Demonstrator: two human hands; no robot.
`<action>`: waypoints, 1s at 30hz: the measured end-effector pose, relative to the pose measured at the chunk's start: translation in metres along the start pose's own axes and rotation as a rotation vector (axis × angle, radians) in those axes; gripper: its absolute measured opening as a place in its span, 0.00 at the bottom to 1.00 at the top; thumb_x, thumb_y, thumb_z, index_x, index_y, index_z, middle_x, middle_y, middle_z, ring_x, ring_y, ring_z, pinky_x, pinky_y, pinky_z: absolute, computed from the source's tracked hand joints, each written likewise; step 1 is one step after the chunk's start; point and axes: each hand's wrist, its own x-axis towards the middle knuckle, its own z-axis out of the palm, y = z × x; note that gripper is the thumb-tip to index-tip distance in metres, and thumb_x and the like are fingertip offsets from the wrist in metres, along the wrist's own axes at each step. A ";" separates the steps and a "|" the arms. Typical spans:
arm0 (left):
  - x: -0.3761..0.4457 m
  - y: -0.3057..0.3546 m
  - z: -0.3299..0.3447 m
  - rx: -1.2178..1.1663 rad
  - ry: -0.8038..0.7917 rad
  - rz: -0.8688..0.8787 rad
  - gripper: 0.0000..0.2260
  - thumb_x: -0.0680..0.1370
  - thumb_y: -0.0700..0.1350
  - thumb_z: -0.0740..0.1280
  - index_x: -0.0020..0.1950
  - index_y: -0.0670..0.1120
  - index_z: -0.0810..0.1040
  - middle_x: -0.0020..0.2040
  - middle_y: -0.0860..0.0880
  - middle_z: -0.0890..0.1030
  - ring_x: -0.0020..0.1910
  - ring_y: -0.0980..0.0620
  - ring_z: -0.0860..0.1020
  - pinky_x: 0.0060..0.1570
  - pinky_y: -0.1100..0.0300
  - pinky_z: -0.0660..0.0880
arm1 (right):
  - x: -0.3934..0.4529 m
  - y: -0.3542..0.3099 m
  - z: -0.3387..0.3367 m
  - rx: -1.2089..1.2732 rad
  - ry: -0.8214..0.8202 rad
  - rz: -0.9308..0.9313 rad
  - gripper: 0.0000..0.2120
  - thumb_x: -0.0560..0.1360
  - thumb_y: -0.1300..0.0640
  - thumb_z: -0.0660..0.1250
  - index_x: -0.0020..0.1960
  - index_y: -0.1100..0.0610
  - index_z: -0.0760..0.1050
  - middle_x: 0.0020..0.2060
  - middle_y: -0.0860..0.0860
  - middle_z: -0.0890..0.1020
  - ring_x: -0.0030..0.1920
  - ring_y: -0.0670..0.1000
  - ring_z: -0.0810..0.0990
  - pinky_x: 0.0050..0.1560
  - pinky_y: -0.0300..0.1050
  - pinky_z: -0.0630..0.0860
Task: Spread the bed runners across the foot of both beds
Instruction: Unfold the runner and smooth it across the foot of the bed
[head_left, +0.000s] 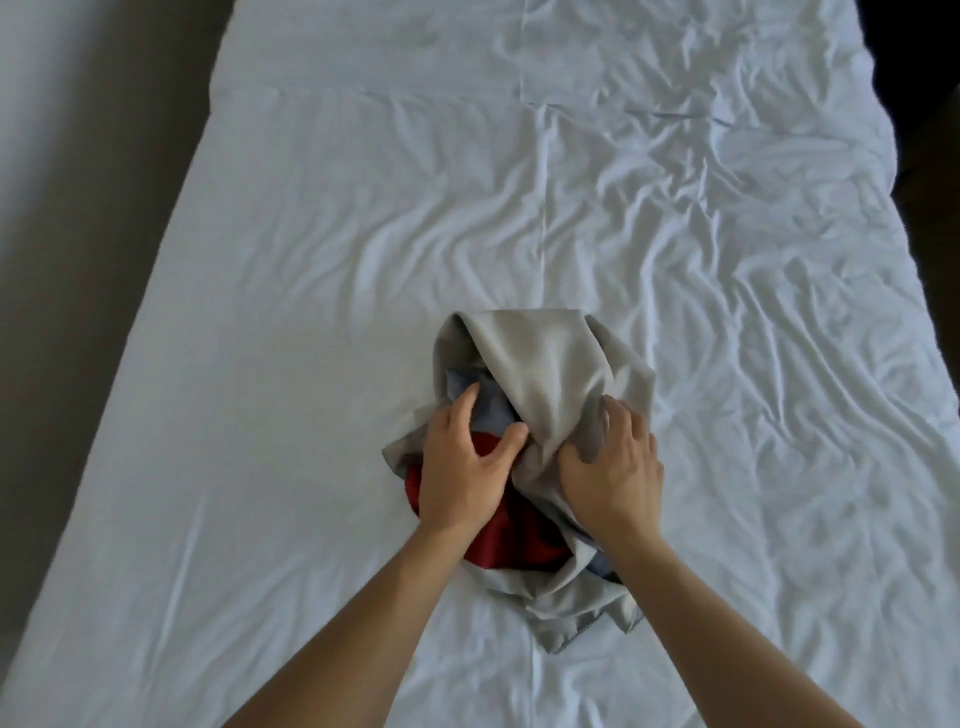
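Left hand (462, 462) laid palm down on the bundle, fingers spread and slightly curled, thumb tucked into a fold; pressing rather than clamping. Right hand (613, 467) beside it, fingers buried in grey cloth and half hidden, so a pinch of fabric seems likely but cannot be told for sure. Under both, crumpled bed runners (535, 374) in one heap: grey satin outermost, a red layer (519, 535) showing beneath the left wrist, a pale blue patch (480, 402) near the left fingertips. Number of separate runners in the heap impossible to make out. Heap near the middle of the bed's width, closer to the near edge. White sheet (311, 312) wrinkled toward the right edge, smoother at left. Forearms cut off by the lower frame; far corners of the bed out of view.
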 end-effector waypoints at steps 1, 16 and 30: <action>0.001 0.000 -0.012 -0.001 0.037 -0.001 0.31 0.74 0.65 0.66 0.74 0.56 0.66 0.70 0.53 0.69 0.68 0.56 0.69 0.64 0.61 0.67 | 0.001 -0.009 -0.004 -0.013 0.038 -0.060 0.30 0.74 0.46 0.64 0.74 0.50 0.62 0.74 0.50 0.66 0.73 0.54 0.65 0.73 0.57 0.63; 0.101 -0.026 -0.032 0.197 0.046 -0.169 0.08 0.77 0.57 0.65 0.54 0.57 0.76 0.45 0.62 0.78 0.42 0.55 0.76 0.35 0.62 0.66 | 0.036 -0.053 0.035 -0.305 0.081 -0.324 0.14 0.77 0.49 0.66 0.61 0.51 0.78 0.54 0.48 0.81 0.56 0.54 0.78 0.58 0.51 0.69; 0.122 -0.008 -0.030 0.153 -0.139 -0.031 0.06 0.73 0.56 0.70 0.46 0.56 0.77 0.42 0.59 0.80 0.41 0.58 0.78 0.34 0.63 0.71 | 0.066 -0.020 -0.021 -0.243 0.145 0.087 0.15 0.72 0.60 0.63 0.54 0.47 0.81 0.42 0.54 0.84 0.44 0.60 0.80 0.48 0.52 0.73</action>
